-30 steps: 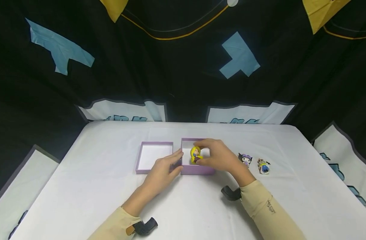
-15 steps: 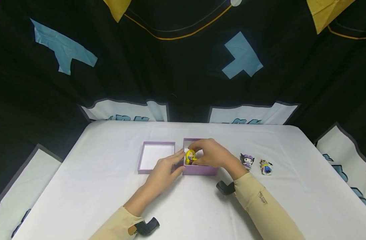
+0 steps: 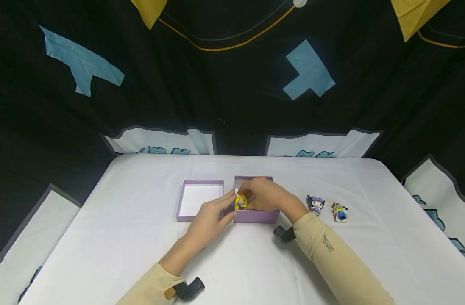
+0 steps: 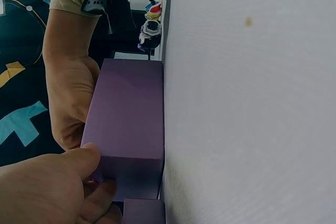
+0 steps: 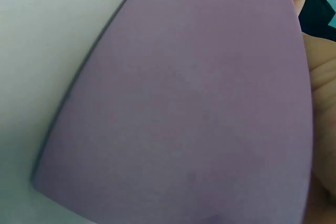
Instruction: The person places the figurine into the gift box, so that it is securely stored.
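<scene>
A purple box (image 3: 257,217) with a white inside stands open-topped mid-table. My right hand (image 3: 268,195) reaches into it, thumb and fingertips pinching a small figurine (image 3: 241,202) with yellow hair by the box's left wall. The figurine's lower part is hidden behind the front wall. My left hand (image 3: 209,215) lies at the box's left side, its fingers fairly straight in the head view and the thumb touching the near-left corner. In the left wrist view, that thumb presses against the box (image 4: 128,111). The box wall (image 5: 199,98) covers most of the right wrist view.
A shallow purple-rimmed lid (image 3: 196,199) lies left of the box, partly behind my left hand. To the right are a black-and-white figurine (image 3: 315,204) with a purple top and another figurine (image 3: 339,212) in blue and white. A white cloth (image 3: 247,267) covers the table.
My right hand has moved left and lower into the box, taking the yellow-haired figurine down toward the left wall. My left hand stays at the box's side. The view has shifted slightly.
</scene>
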Demonstrator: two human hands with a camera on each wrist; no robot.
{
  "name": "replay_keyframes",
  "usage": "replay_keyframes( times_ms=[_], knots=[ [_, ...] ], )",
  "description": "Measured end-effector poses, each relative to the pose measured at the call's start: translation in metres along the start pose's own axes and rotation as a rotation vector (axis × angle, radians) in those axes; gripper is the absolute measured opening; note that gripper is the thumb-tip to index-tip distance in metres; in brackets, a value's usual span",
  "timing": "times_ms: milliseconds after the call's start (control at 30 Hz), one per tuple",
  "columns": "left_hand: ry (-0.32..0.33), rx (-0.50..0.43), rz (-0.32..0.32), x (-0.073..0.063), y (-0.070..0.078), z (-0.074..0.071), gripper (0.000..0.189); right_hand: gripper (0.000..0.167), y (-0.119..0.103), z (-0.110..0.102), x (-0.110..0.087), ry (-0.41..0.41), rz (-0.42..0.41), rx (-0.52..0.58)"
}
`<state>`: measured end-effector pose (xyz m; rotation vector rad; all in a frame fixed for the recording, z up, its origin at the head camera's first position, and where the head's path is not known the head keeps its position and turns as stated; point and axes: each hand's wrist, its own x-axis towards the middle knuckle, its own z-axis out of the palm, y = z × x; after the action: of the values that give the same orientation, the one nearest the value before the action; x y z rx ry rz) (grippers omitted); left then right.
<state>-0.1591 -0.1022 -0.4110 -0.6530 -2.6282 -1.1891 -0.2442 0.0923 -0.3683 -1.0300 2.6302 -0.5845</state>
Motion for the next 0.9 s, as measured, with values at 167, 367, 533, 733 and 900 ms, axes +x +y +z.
replay_keyframes(
  times_ms=[167,367,533,733,900],
  knots=[
    [0.0,0.005,0.007,0.001,0.001,0.0,0.051,0.042,0.002,-0.004,-0.001,-0.021,-0.018,-0.004],
    [-0.009,0.018,-0.005,0.001,0.003,0.0,0.051,0.043,0.002,-0.007,-0.004,-0.036,-0.034,-0.005],
    [0.001,0.011,0.01,0.0,0.004,0.0,0.049,0.041,0.0,-0.008,-0.008,-0.049,-0.041,-0.029],
    [0.008,0.014,0.017,-0.001,0.003,0.0,0.049,0.041,-0.002,-0.007,-0.013,-0.043,-0.042,-0.063],
    [0.004,0.02,0.007,-0.002,0.003,0.0,0.05,0.042,0.0,-0.008,-0.02,0.01,-0.069,-0.04]
  ],
)
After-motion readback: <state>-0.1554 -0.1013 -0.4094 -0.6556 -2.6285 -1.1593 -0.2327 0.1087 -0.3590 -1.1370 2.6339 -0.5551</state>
